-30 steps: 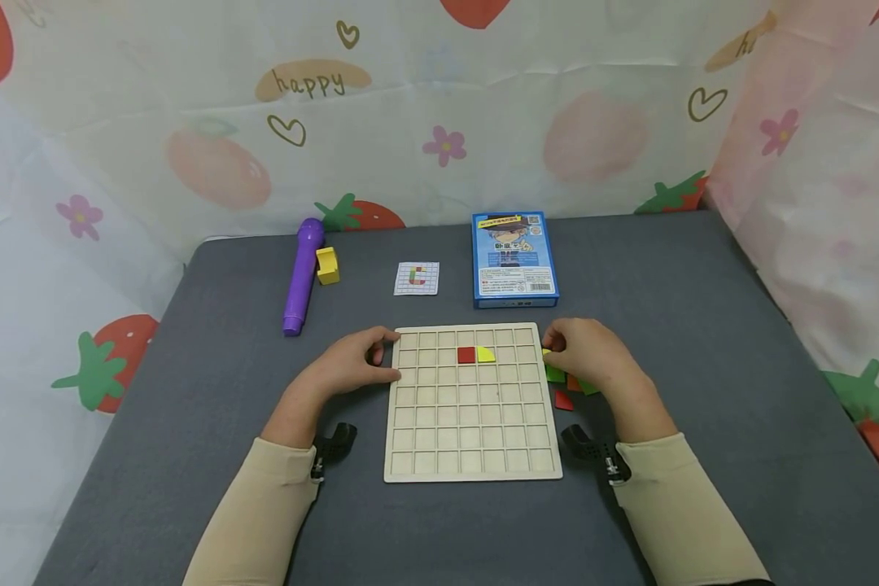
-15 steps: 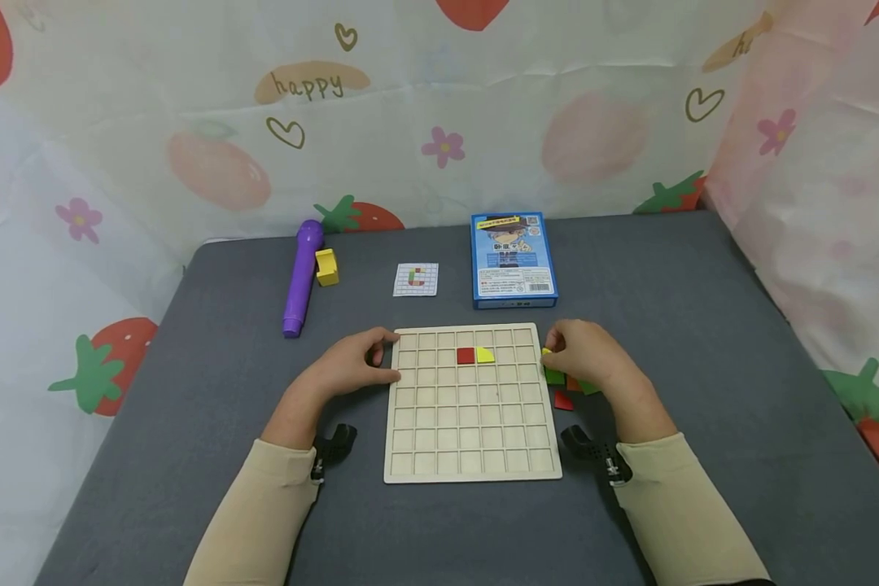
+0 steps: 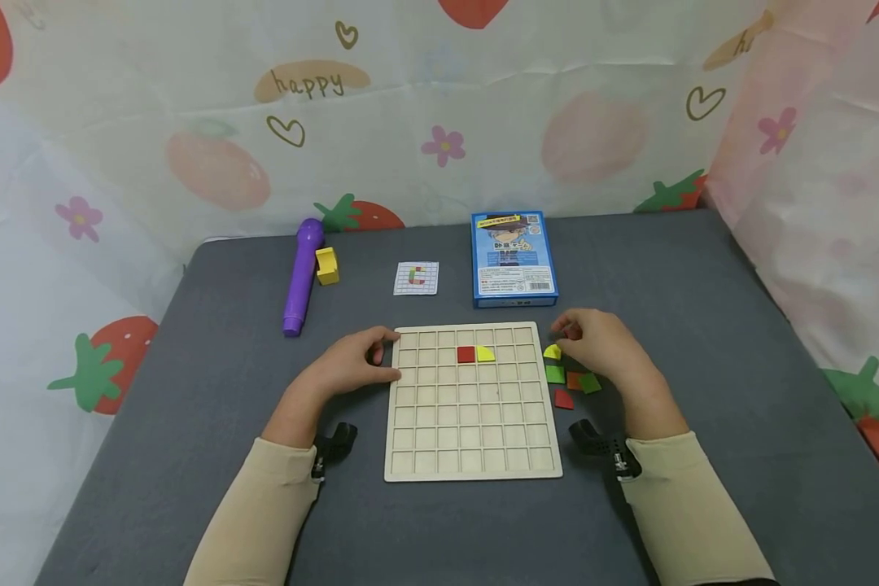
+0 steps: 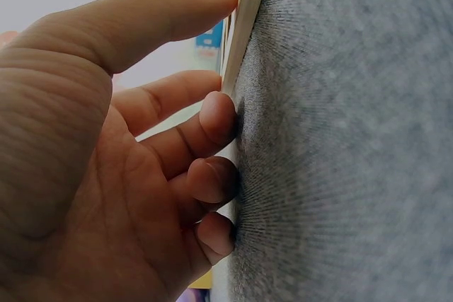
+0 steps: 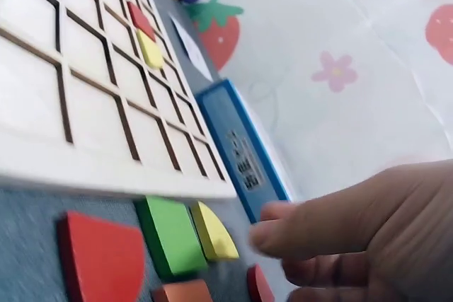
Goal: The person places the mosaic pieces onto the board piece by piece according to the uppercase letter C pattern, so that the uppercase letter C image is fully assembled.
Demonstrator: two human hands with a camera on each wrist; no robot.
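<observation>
A wooden grid board (image 3: 457, 419) lies flat on the table, a red square tile (image 3: 465, 355) and a yellow quarter-round tile (image 3: 486, 354) side by side in its upper cells. My left hand (image 3: 347, 360) touches the board's left edge with thumb and index finger; its other fingers curl loosely in the left wrist view. Over the loose tiles beyond the right edge hovers my right hand (image 3: 604, 346), holding nothing visible. Nearest it are a yellow tile (image 5: 214, 233) and a red tile (image 5: 260, 284), partly hidden. A green tile (image 5: 172, 237) lies beside the yellow one.
Further loose tiles lie right of the board: an orange one (image 3: 574, 381), a green one (image 3: 590, 382) and a red one (image 3: 564, 399). Behind the board are a pattern card (image 3: 416, 278), a blue box (image 3: 514, 260), a purple microphone-shaped object (image 3: 303, 277) and a yellow block (image 3: 327, 266).
My right hand has lifted slightly and shifted right, away from the board's edge, uncovering the yellow and green tiles there. The left hand and board stay put.
</observation>
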